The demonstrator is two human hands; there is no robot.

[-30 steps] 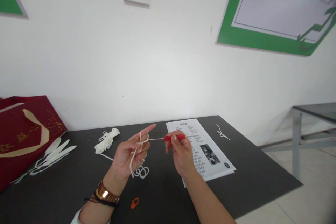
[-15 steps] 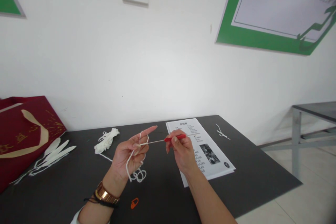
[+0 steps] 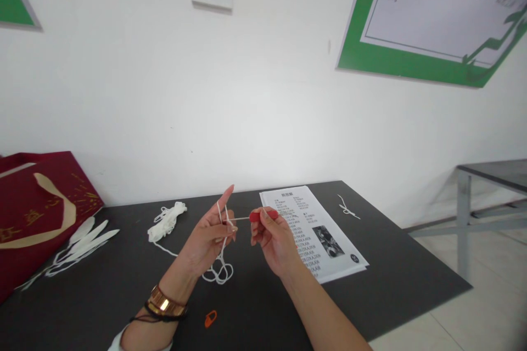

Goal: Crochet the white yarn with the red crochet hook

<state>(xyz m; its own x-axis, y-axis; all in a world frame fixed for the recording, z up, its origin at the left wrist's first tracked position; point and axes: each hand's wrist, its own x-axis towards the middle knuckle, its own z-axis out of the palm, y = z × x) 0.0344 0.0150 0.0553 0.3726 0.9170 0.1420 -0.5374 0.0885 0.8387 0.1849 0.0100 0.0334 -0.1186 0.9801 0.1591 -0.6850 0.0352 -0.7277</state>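
White yarn runs up from a small loose pile of loops on the table to my left hand. It passes over the raised index finger, while the thumb and another finger pinch it. In my right hand is a crochet hook with a red handle, gripped between thumb and fingers. The hook's thin metal shaft points left and meets the yarn at my left fingertips; its tip is too small to make out there. A skein of white yarn lies behind my left hand, with a strand trailing toward it.
Printed sheets lie right of my hands on the dark table. An orange stitch marker sits near the front. Flat white crocheted pieces and a dark red bag are at left. A short yarn scrap lies at back right.
My right hand and the hook have shifted left, closer to my left hand. My left hand has turned, its index finger now pointing more upward, and the hanging yarn has swung.
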